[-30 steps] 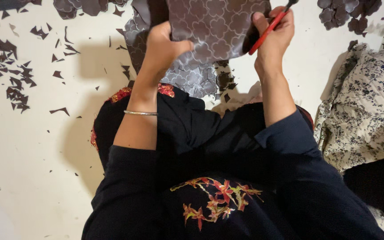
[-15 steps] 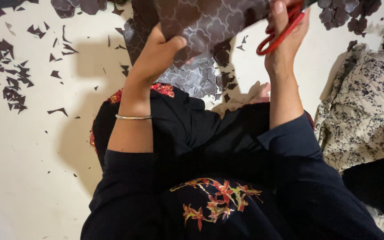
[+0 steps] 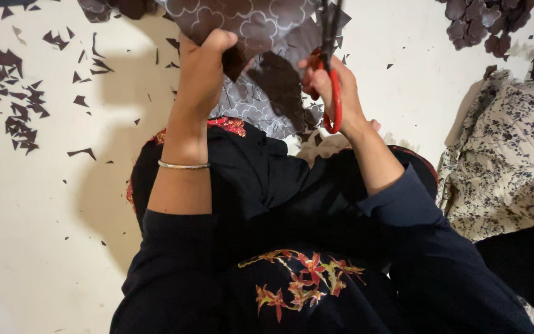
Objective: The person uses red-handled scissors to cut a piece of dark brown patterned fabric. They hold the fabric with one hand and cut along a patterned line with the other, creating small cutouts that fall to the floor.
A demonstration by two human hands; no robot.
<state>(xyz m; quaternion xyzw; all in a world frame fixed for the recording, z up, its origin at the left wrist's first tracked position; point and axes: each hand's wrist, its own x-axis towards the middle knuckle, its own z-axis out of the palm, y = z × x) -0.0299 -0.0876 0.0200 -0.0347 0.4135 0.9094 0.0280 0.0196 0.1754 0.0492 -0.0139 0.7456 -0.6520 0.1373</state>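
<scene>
Head view, hands: two, both raised at the far edge of the scene.
Left hand (image 3: 202, 65): fingers curled shut, pinching the near left edge of one sheet of dark brown fabric printed with a pale cloud-shaped lattice (image 3: 248, 25).
Right hand (image 3: 335, 86): fingers closed through the loops of one pair of red-handled scissors (image 3: 332, 93); whether the dark blades are parted or meeting, I cannot tell.
Patterned fabric: held up off the floor between the two hands, far centre, its top running out of view; a loose dark flap hangs down between the hands.
Scissors: upright, blades pointing far, touching the fabric's right side.
Wrist: one thin silver bangle (image 3: 183, 165) on the left forearm.
Clothing: one dark navy garment with red and orange embroidered flowers (image 3: 298, 284) at near centre; one red sequined trim patch (image 3: 227, 125) just near the fabric.
Floor: one cream-coloured surface (image 3: 32, 235), strewn on the far left with many small dark brown offcuts (image 3: 13, 117), too many to count.
Far right: one heap of dark brown cut shapes (image 3: 483, 25).
Right side: one cream cloth with small dark floral print (image 3: 508, 161), bunched, well apart from the hands.
</scene>
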